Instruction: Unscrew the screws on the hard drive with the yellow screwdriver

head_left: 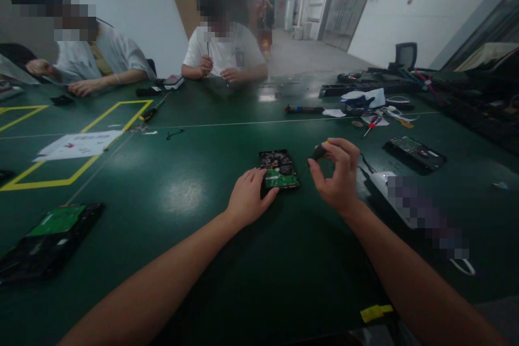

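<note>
A hard drive (276,162) with a green circuit board (280,179) on its near part lies on the green table in front of me. My left hand (250,194) grips its left side, fingers over the edge and thumb along the near edge. Just right of the drive, my right hand (335,170) is closed around the dark and yellow handle of a screwdriver (318,152). Its thin shaft slants down toward the right edge of the board. Whether the tip touches a screw is too small to tell.
More hard drives lie at the right (416,152) and at the left (52,238). A red screwdriver (371,126) and a yellow-black screwdriver (152,110) rest farther back. A white paper sheet (79,144) is left. Two people (225,54) sit across the table (194,259).
</note>
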Demonstrator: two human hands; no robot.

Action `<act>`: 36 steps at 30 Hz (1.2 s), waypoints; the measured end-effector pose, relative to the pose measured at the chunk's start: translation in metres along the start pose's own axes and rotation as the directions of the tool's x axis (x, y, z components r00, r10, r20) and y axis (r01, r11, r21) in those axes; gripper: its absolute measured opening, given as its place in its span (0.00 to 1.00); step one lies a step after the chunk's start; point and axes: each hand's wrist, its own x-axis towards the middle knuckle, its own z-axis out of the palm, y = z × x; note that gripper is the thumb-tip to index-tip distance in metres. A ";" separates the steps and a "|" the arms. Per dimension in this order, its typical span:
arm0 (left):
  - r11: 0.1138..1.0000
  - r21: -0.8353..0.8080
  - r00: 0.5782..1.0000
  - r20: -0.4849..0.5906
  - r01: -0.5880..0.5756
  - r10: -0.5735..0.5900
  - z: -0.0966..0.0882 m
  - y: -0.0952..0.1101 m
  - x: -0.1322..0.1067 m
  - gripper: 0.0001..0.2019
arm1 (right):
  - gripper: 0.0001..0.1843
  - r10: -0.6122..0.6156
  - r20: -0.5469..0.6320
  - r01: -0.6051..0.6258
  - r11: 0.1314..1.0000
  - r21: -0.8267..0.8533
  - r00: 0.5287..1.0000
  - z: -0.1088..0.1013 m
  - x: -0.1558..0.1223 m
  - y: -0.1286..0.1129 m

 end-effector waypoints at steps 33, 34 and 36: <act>1.000 -0.022 1.000 -0.022 -0.014 0.014 0.002 -0.002 0.000 0.28 | 0.39 -0.037 0.038 0.039 0.998 -0.040 0.999 0.001 0.000 -0.005; 1.000 -0.019 1.000 -0.017 -0.012 0.012 0.002 -0.002 0.000 0.28 | 0.39 -0.041 0.041 0.042 0.998 -0.038 0.998 0.001 0.000 -0.005; 1.000 -0.016 1.000 -0.012 -0.009 0.009 0.001 -0.001 0.000 0.28 | 0.40 -0.039 0.055 0.040 0.999 -0.025 0.998 0.001 0.001 -0.005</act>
